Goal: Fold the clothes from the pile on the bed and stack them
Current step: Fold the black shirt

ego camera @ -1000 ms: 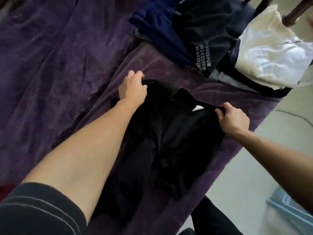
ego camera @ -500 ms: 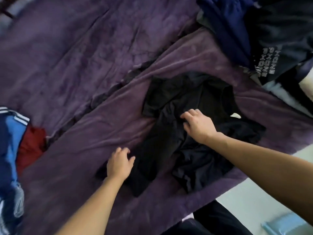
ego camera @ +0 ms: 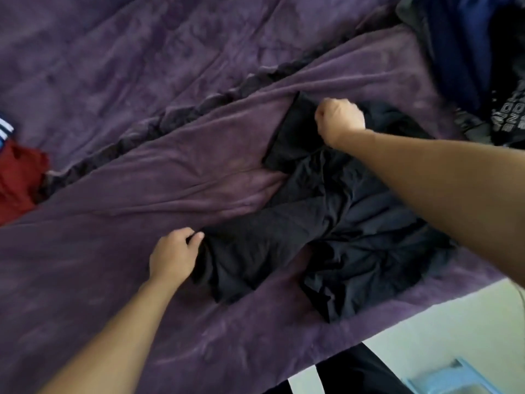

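Black garment (ego camera: 326, 223) is caught in both my hands. My left hand (ego camera: 173, 254) curls its fingers (ego camera: 194, 237) round the edge at the garment's eight o'clock. My right hand (ego camera: 339, 120) is fisted tight on the cloth at its twelve o'clock. It lies crumpled on the purple blanket (ego camera: 142, 194) of the bed, near the bed's edge. The pile of dark clothes (ego camera: 468, 52) sits at two o'clock. A red garment (ego camera: 17, 177) lies well apart at nine o'clock. Pale floor (ego camera: 426, 322) and a light blue plastic thing (ego camera: 449, 379) show at five o'clock.
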### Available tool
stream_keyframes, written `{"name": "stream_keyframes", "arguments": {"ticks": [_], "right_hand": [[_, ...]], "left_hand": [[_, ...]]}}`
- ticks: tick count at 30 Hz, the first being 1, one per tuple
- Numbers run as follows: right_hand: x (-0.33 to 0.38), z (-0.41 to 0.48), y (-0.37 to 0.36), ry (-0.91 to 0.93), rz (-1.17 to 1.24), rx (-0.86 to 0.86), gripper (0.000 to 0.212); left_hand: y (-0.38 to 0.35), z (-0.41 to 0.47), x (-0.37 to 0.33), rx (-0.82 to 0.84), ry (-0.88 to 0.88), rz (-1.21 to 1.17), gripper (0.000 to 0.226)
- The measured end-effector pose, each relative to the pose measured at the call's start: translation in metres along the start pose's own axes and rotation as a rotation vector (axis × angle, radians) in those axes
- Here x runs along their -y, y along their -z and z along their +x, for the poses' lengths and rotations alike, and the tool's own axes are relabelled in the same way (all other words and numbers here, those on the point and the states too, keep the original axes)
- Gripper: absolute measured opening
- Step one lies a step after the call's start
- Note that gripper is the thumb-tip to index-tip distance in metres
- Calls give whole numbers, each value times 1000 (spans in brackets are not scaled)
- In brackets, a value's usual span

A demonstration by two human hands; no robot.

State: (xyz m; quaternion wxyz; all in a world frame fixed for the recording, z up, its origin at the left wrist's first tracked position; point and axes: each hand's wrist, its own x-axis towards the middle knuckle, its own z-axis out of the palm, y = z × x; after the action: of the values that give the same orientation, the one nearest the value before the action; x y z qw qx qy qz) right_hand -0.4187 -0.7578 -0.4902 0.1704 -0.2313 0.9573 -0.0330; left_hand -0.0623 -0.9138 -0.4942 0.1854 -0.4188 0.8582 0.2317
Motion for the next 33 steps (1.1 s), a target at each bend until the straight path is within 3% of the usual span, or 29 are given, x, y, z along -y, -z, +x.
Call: {"name": "stream_keyframes", "arguments": {"ticks": [3,5,7,9,11,13,20,24,26,29,31,33], "right_hand": [[8,6,20,106,9,-44,25],[19,-5,13,270,-36,45,39],[26,-23,-12,374,-155,222,61],[24,-40,-42,379,-258,324,65],[16,-48,-60,337,-242,268,43],[8,-48,-62,283,-158,202,33],[5,6,5,32,242,-140,31],[15,39,20,-58,408,-230,37],[15,33,17,-30,394,-217,44],[11,-16,3,159,345,-196,40],[12,-64,-16,299,318,-191,31],[14,-111,-42,410,256,-121,35]], "left_hand": [[19,15,-1,-107,9,8,18],[21,13,-10,-142,-90,8,23],[8,-1,-22,-71,-153,65,39],[-14,-18,-30,74,-70,147,57],[-33,-30,-32,156,31,150,50],[-37,-34,-31,112,77,93,28],[20,9,-43,-245,-33,43,18],[55,71,-54,-441,79,-130,18],[54,81,-53,-447,136,-169,30],[33,54,-49,-407,34,-112,56],[13,22,-39,-309,-57,-10,80],[-10,0,-24,-170,-108,158,94]]}}
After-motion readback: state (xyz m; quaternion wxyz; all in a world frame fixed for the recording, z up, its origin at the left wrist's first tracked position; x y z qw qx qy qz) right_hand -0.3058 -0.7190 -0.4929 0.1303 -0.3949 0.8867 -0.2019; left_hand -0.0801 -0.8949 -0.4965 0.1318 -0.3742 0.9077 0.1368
